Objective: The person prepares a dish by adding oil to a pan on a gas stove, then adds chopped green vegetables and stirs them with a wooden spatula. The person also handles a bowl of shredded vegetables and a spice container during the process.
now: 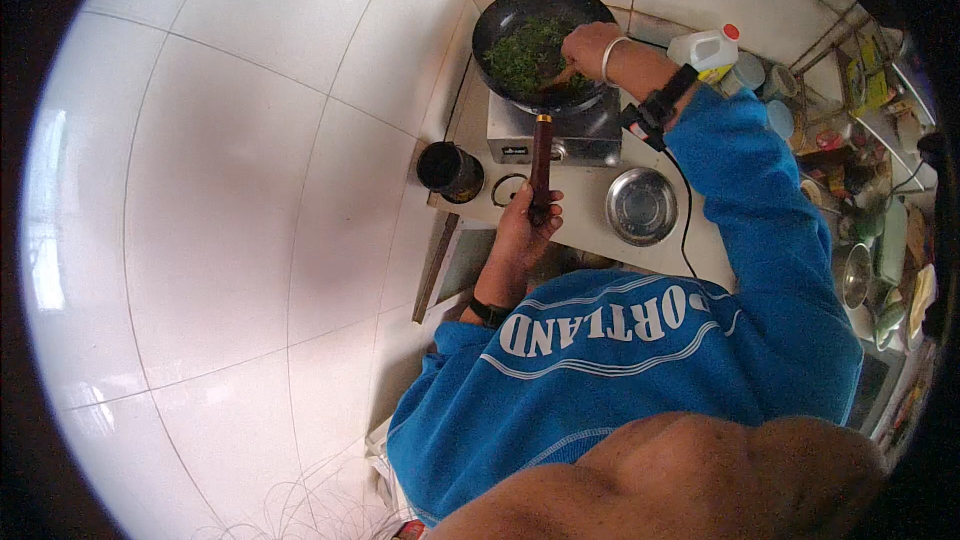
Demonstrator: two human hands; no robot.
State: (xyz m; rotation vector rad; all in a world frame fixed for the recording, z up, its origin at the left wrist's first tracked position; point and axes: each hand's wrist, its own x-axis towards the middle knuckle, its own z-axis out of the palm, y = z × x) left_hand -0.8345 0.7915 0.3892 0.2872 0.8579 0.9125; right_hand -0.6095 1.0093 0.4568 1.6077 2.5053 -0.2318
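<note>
My left hand (527,219) grips the dark brown handle of a black wok (491,15) that sits on a steel gas stove (517,136). Chopped leafy greens (525,52) lie in the wok. Above its right side, my right hand (592,49) is closed on a wooden spatula (559,80), whose lower part reaches into the greens. The upper part of the spatula is hidden by the hand. A round steel plate (642,207) lies on the counter, right of the wok handle.
A black cylindrical container (450,171) stands by the tiled wall at the left. Right of the wok are a white jug with a red cap (705,52) and several jars. Bowls and other kitchenware crowd the far right. A black cable (686,217) hangs from my right wrist past the plate.
</note>
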